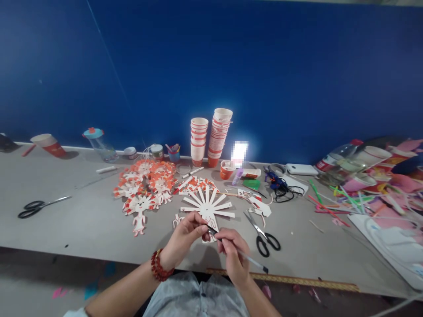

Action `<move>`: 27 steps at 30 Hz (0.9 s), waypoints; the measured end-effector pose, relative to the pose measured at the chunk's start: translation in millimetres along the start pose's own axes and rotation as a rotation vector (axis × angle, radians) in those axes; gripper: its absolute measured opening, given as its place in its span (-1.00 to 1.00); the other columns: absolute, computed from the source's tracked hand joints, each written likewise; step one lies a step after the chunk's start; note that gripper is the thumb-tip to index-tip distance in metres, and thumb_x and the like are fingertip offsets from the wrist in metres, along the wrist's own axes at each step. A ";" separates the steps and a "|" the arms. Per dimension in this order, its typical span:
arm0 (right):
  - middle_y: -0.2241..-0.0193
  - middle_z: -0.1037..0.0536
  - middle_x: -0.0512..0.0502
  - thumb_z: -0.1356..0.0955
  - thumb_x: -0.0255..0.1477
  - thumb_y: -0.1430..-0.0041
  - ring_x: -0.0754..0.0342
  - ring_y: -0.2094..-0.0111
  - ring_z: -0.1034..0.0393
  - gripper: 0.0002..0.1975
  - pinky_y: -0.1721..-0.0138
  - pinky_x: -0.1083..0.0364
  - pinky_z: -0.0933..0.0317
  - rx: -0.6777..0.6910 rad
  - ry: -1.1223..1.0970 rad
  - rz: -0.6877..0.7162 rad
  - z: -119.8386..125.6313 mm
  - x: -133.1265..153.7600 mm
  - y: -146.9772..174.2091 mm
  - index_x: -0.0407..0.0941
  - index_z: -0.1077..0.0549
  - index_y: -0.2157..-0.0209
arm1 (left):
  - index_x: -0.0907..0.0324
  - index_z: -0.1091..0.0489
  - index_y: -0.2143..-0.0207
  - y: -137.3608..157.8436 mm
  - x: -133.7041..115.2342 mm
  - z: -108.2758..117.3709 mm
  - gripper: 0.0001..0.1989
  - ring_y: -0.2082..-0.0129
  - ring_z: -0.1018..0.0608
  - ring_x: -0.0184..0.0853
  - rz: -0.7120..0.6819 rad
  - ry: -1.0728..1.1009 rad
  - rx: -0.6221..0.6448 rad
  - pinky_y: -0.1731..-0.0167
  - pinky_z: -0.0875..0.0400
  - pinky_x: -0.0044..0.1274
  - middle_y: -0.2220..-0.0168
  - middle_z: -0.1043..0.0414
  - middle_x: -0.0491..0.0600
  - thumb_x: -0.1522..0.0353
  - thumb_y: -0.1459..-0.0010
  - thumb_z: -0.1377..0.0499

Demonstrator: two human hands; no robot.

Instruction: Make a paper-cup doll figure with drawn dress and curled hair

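Note:
A slim pen (253,260) with a pale barrel and dark ends slants across in front of my body. My right hand (235,254) is closed around its middle. The fingertips of my left hand (189,233) pinch the dark upper end, which looks like its cap. Just beyond my fingers lies a white paper cutout (207,207) with strips fanned out like rays. Drawn outlines show on the paper below it, partly covered by my hands. Black-handled scissors (263,240) rest half open to the right of my right hand.
Finished paper figures (140,203) with orange trim are heaped to the left. Two stacks of paper cups (215,143) stand by the blue wall. More scissors (39,206) lie far left. A glue gun (276,180), coloured strips (317,198) and bottles crowd the right.

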State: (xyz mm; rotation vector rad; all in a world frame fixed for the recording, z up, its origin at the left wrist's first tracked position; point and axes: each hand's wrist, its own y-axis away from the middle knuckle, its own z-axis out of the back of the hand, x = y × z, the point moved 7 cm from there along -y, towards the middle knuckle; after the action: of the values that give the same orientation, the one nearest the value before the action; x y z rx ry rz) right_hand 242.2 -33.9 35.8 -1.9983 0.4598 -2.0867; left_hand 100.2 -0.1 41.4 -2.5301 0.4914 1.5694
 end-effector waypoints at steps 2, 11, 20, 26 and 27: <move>0.57 -0.42 0.03 -0.22 -0.38 -0.31 0.12 0.57 -0.30 -0.75 0.52 0.14 -0.21 -0.044 -0.022 0.002 1.6 -5.3 2.7 -0.08 -0.52 0.30 | 0.18 -0.30 0.35 1.8 3.6 -3.3 -0.70 0.47 -0.49 -0.42 -0.005 0.002 0.000 0.37 -0.34 -0.58 0.47 -0.41 -0.13 0.24 -0.07 -0.35; 0.47 -0.51 -0.02 -0.22 -0.40 -0.33 0.06 0.44 -0.42 -0.75 0.34 0.09 -0.32 0.118 0.329 0.092 17.7 8.3 -33.5 -0.06 -0.49 0.10 | 0.17 -0.42 0.33 -70.9 -41.5 35.3 -0.74 0.39 -0.52 -0.34 -0.287 -1.194 -0.012 0.36 -0.38 -0.55 0.38 -0.51 -0.04 0.24 -0.30 -0.03; 0.02 -0.52 -0.17 -0.16 -0.73 -0.01 -0.09 0.07 -0.40 -0.33 0.08 -0.04 -0.35 0.399 1.203 0.220 92.5 -34.2 -85.8 -0.01 -0.40 -0.13 | 0.32 -0.50 0.34 -184.9 -74.1 104.5 -0.88 -0.04 -0.39 0.04 -0.273 -1.756 -0.244 -0.06 -0.23 -0.17 0.18 -0.47 0.28 0.48 -0.14 -0.16; 0.04 -0.53 -0.19 -0.17 -0.53 -0.27 -0.11 0.02 -0.39 -0.59 0.01 -0.07 -0.32 0.203 1.101 0.256 83.5 -13.1 -79.7 -0.08 -0.41 -0.10 | 0.29 -0.37 0.00 -198.5 -57.6 117.4 -0.71 0.04 -0.48 -0.17 -0.186 -1.897 -0.241 0.06 -0.44 -0.26 0.01 -0.40 0.14 0.32 -0.29 -0.14; 0.07 -0.55 -0.18 -0.17 -0.50 -0.30 -0.09 0.04 -0.42 -0.64 0.02 -0.05 -0.33 0.207 1.047 0.266 76.0 -9.3 -77.5 -0.08 -0.45 -0.04 | 0.26 -0.34 -0.04 -199.0 -56.7 119.2 -0.67 0.06 -0.49 -0.21 -0.178 -1.914 -0.240 0.08 -0.46 -0.28 -0.02 -0.38 0.11 0.28 -0.28 -0.15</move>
State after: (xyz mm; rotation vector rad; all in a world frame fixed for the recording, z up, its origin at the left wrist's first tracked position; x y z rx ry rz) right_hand 323.1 35.7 58.0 -0.5557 0.5763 -2.6820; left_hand 42.9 231.1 24.8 -0.2050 -0.2177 2.8828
